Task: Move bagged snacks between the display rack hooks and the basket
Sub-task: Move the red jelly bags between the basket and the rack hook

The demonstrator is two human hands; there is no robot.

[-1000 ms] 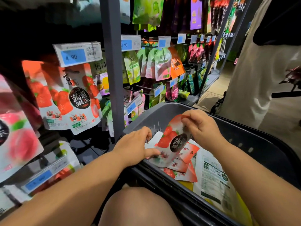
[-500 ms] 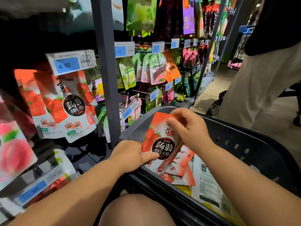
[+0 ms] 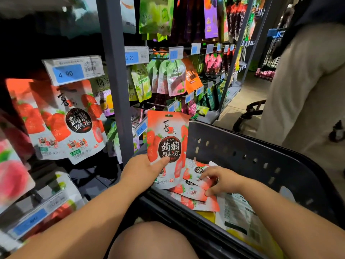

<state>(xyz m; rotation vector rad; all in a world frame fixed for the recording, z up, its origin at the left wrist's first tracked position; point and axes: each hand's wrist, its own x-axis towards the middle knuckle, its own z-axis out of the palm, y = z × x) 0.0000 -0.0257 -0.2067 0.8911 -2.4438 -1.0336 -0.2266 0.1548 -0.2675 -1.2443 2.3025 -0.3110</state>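
A bare knee [image 3: 153,242] fills the bottom of the view, with both forearms reaching forward over it. The left hand [image 3: 141,172] grips a strawberry bag [image 3: 168,144] by its lower left corner, thumb curled across the front and fingers behind. The bag stands upright, front facing the camera, above the near left corner of the basket [image 3: 261,157]. Its hang hole is at the top and it is on no hook.

The right hand [image 3: 222,181] is down inside the basket. Its fingers are spread and bent over a loose pile of bags [image 3: 194,193] of the same kind, fingertips and thumb touching them. Whether it pinches one cannot be told. Beside the pile, toward the near right, a large pack [image 3: 240,215] lies flat with its printed back up.

Left of the basket stands the dark post [image 3: 115,81] of the rack. Beyond it on the left, more strawberry bags [image 3: 74,124] hang from a hook under a price tag [image 3: 72,71] reading 4.90. Right of the post hang green bags [image 3: 141,81] and other coloured ones, row after row. At far right another person [image 3: 308,90] in light trousers stands in the aisle
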